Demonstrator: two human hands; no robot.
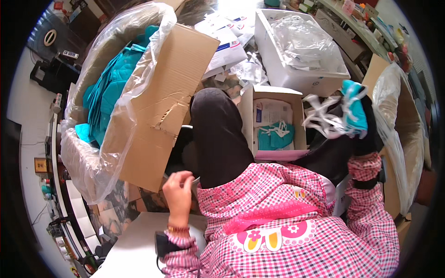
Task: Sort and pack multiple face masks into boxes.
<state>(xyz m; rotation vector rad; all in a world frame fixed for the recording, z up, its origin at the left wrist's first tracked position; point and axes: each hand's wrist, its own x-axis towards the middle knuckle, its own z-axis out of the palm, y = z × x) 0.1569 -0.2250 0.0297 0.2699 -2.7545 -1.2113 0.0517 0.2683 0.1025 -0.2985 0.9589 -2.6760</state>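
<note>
A bundle of teal masks (354,109) with white straps is grasped in the right hand (364,139), which seems to be covered by a dark glove and is raised above the right knee. It is judged that the step in hand is the moving of this bundle between containers, either just taken out of, or about to be put into, the small open carton (273,123) that lies in front of the lap. A few more teal pieces and a folded paper sheet are seen inside this carton. The bundle is held to the right of the carton and a little above its rim, near it but not touching it. The loose straps hang toward the carton, so the next move would call for care that they are not caught on the flap. The left hand (178,192) is lowered beside the left knee, with the fingers curled loosely; nothing can be seen in it. A big cardboard box (162,120) lined with clear plastic and filled with teal items stands at the left, well apart from the bundle.
</note>
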